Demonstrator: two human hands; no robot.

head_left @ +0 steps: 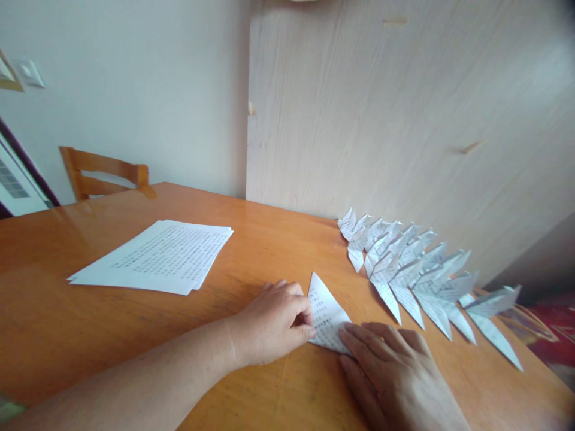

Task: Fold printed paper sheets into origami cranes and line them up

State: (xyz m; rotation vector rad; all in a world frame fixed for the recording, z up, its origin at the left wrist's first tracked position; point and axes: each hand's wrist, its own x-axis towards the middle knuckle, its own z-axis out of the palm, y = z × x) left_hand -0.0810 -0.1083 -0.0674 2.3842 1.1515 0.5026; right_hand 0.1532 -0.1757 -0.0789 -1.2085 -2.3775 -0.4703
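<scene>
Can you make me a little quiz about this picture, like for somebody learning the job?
1. True or false: the stack of flat white printed paper sheets lies left of the pointed white printed paper between the hands.
2. Which hand is at the pointed paper's left edge? A) left B) right
3. Fill in: the rows of folded white printed paper pieces stand on an orange-brown ____ table.

Key:
1. True.
2. A, the left hand.
3. Wooden.
</scene>
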